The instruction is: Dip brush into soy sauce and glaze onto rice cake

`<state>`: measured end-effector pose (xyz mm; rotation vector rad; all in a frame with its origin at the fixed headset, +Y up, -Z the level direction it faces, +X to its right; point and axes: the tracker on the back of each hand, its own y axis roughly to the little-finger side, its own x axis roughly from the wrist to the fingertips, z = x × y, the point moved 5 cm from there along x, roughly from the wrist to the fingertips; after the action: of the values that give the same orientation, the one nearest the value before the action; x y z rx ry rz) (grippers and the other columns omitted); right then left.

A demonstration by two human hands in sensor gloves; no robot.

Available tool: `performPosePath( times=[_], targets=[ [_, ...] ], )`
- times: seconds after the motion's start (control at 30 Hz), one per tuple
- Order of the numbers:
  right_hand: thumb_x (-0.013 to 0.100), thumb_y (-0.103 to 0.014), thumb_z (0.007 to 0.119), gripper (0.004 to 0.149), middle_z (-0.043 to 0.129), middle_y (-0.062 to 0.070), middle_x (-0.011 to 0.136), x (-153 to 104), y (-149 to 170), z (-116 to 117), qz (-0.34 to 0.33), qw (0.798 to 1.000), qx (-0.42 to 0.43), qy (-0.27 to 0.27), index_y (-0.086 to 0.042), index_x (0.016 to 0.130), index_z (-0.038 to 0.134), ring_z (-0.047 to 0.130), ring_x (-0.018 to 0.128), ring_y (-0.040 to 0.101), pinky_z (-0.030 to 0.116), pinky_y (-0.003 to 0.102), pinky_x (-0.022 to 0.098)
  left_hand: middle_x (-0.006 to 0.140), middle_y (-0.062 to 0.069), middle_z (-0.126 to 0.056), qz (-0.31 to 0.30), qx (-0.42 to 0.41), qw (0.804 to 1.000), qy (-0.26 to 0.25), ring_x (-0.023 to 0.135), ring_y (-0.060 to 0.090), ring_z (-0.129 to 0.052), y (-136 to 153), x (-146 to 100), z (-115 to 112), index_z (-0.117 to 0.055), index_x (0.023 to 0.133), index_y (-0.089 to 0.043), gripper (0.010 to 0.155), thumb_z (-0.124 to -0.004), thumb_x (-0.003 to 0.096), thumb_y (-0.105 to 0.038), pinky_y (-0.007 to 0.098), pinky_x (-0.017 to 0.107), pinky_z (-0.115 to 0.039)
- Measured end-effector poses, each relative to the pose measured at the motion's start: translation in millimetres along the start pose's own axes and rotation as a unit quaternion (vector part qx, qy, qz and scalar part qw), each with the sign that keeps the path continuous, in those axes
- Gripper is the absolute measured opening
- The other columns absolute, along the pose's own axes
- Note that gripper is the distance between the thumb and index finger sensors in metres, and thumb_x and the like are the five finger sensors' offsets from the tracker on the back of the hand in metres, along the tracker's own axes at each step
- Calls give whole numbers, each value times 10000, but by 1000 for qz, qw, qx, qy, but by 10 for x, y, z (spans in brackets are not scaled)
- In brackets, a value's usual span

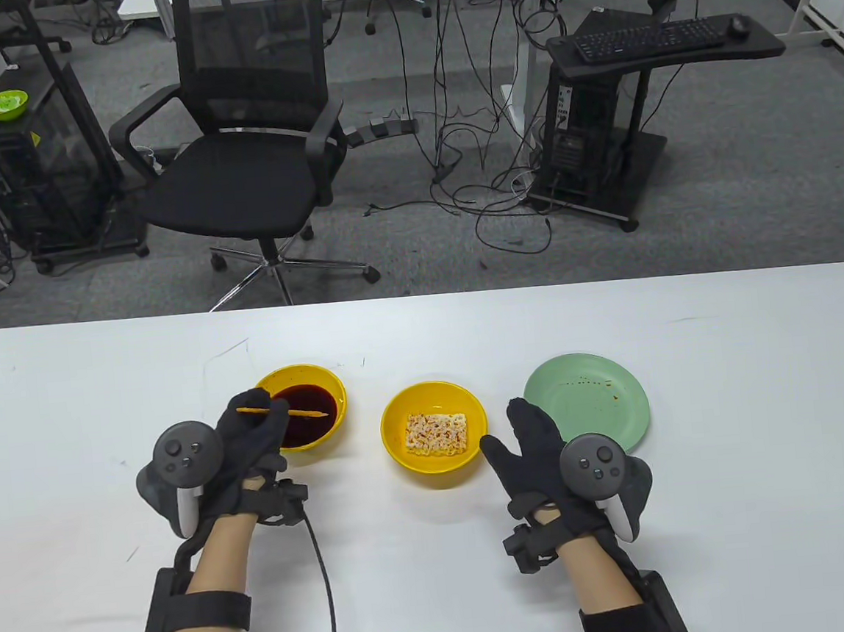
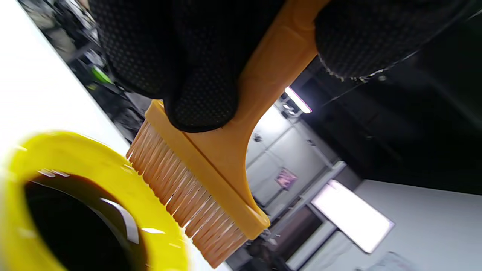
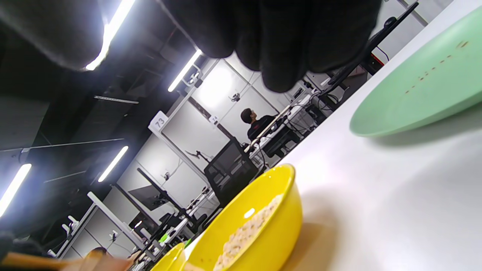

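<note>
My left hand (image 1: 252,438) grips an orange brush (image 1: 290,412) by its handle, held flat over the yellow bowl of dark soy sauce (image 1: 311,414). In the left wrist view the brush (image 2: 226,158) has its bristles (image 2: 184,199) just above the sauce bowl's rim (image 2: 113,169). A rectangular rice cake (image 1: 437,433) lies in a second yellow bowl (image 1: 402,425) at the table's middle; that bowl also shows in the right wrist view (image 3: 271,222). My right hand (image 1: 537,446) rests flat and empty on the table, just right of that bowl.
A green plate (image 1: 606,396) with a few sauce specks sits to the right, behind my right hand; it also shows in the right wrist view (image 3: 414,98). A black cable (image 1: 322,568) runs from my left wrist toward the table's front edge.
</note>
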<state>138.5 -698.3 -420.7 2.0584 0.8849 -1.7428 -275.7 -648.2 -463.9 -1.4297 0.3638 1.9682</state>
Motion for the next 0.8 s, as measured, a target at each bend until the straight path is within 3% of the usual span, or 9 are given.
performPosePath(
  times=[0.1,0.27,0.37,0.5,0.63,0.73,0.8],
  targets=[
    [487,-633,757,791,660,218,1084,-5,10,0,2,1000,0,-1,-103,1051,594,796,897,446,717,564,613,872,94,-952,-35,-37,997,56,666,218,-1138,-343,-76,-453,-820,840,-238,520,-864,418,-539,352,529,-938],
    [487,-631,757,788,659,216,1085,-8,25,-23,3,1000,2,1,-105,1051,596,795,898,445,716,563,614,872,104,-955,-50,-24,990,132,673,217,-1142,-601,-214,-1212,-832,833,-242,515,-884,409,-531,346,528,-946],
    [487,-633,756,789,658,214,1087,-5,25,-20,1,1000,2,-1,-104,1051,598,793,900,445,715,563,615,893,109,-934,-54,-2,988,145,696,221,-1129,-627,-254,-1421,-813,849,-242,518,-879,415,-516,348,540,-937],
    [489,-632,755,786,656,213,1087,0,34,-25,3,1000,2,0,-106,1051,596,791,901,446,712,564,617,891,115,-933,-54,6,985,167,691,228,-1130,-559,-277,-1443,-811,851,-233,520,-870,418,-515,356,536,-934],
    [489,-632,755,786,656,216,1086,2,43,-32,5,1000,2,2,-106,1050,598,793,900,446,712,563,616,874,115,-950,-67,54,977,197,665,234,-1137,-564,-263,-1253,-826,833,-228,506,-859,426,-527,365,527,-934],
    [488,-632,755,785,656,215,1086,1,42,-29,6,1000,0,2,-107,1050,597,792,900,446,712,562,617,891,111,-934,-71,51,981,172,691,222,-1128,-602,-214,-1185,-808,854,-224,524,-854,430,-528,353,543,-930],
    [488,-631,755,786,656,216,1086,-2,41,-31,5,1000,1,2,-105,1051,597,793,899,447,711,563,618,915,127,-907,-66,1,986,151,726,237,-1106,-603,-188,-1267,-786,872,-222,534,-856,428,-511,362,561,-916]
  ],
)
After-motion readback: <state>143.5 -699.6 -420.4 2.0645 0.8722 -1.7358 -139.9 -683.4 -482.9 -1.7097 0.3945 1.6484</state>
